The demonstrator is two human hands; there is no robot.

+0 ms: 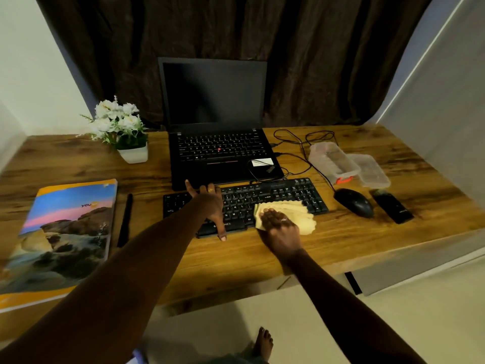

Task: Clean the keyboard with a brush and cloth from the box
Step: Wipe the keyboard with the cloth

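On the wooden desk (341, 245), the black keyboard (288, 195) is being kept near the front edge, where both arms are reaching it easily. It is being steadied by the left grip (210, 206), which is lying released across its left half, straight fingers reaching toward the far rim and thumb over the near rim, probably so that it is not being shoved about by the wiping. The right grip (279, 224) is being pressed down on the folded yellow cloth (301, 216), which is lying over the lower keys right of centre and spilling onto the desk. Whether its fingers are curling round the cloth's edge cannot be told. Right behind, an open laptop (217, 106) is standing with a dark screen. A large book (68, 232) is lying to the left. The clear box (332, 160) is standing open at the back right, its lid (371, 170) just beside it, and a mouse (354, 202) is lying near the keyboard's right end. A cable (304, 164) is trailing onto the keyboard's back edge and is judged likely to snag the cloth. A thin black stick (125, 220) is lying between book and keyboard; whether it is the brush cannot be told.
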